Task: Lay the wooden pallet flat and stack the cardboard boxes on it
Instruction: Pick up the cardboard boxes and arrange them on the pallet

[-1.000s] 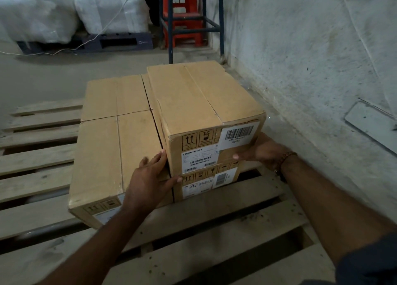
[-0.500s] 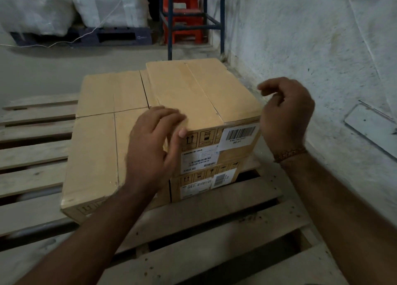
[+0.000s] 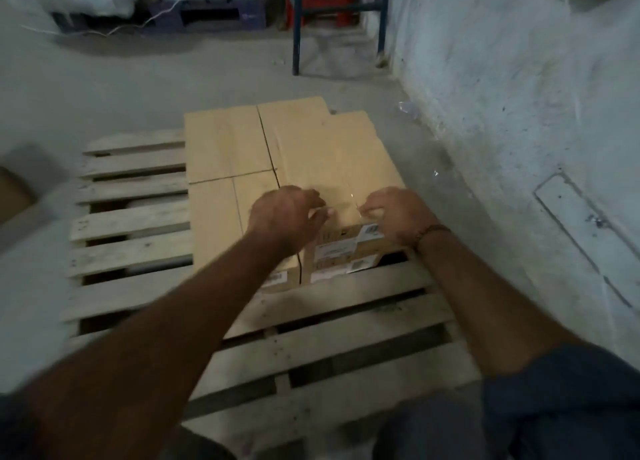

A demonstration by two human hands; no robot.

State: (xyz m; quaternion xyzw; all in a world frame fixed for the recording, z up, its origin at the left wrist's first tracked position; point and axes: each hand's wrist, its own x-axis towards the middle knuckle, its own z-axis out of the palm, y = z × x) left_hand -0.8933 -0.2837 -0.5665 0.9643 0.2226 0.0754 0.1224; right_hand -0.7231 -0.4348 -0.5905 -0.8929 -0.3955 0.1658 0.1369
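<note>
A wooden pallet (image 3: 138,217) lies flat on the concrete floor. Several cardboard boxes sit on its right half. Two low ones, a far box (image 3: 221,141) and a near box (image 3: 214,224), lie side by side on the left. On the right, the top box (image 3: 332,154) rests on another labelled box. My left hand (image 3: 284,210) and right hand (image 3: 398,213) hover over the top box's near edge. Their fingers are loosely curled and hold nothing. The frame is blurred, so I cannot tell whether they touch it.
A rough white wall (image 3: 519,113) runs close along the pallet's right side. Blue rack legs (image 3: 296,44) and a red stool (image 3: 322,2) stand behind. A dark pallet (image 3: 221,16) with white sacks sits at the back. Cardboard (image 3: 14,196) lies at the left edge.
Both hands let go of the top box's lower front and came up over its top. The view has risen and tilted down, so the boxes look smaller.
</note>
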